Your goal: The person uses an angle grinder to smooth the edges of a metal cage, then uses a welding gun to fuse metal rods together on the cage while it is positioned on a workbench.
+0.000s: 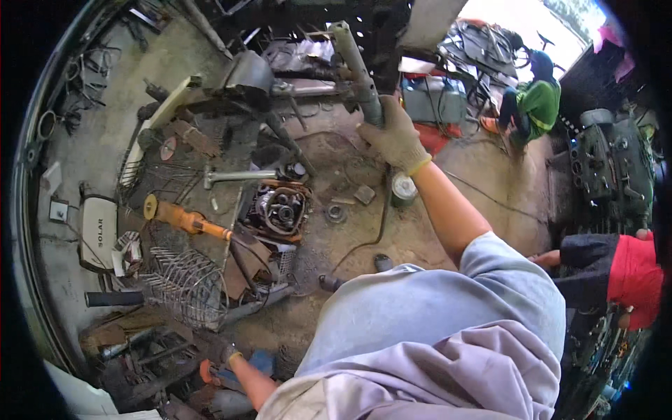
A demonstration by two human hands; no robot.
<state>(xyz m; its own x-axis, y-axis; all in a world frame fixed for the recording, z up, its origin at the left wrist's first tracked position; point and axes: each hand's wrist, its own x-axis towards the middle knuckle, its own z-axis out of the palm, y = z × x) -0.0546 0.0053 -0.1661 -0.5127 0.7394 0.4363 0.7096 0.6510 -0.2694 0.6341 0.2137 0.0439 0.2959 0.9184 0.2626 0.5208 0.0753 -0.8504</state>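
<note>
My right hand (397,138), in a beige work glove, is closed round the lower end of a grey metal tube (358,73). The tube stands tilted, with its open top end toward the far side. A bright metal shaft (315,90) runs from a grey vise-like block (250,73) up to the tube; whether they are joined I cannot tell. Low on the left, my gloved left hand (217,348) reaches among dark scrap metal pieces (157,364). Its fingers are lost in shadow, so any hold is hidden.
An orange angle grinder (183,217) lies beside a wire basket (185,283) and a silver T-shaped tube (241,176). An open gear housing (281,210) and a can (403,189) stand centrally. A person in green (539,105) crouches far right; another in red (633,280) bends nearer.
</note>
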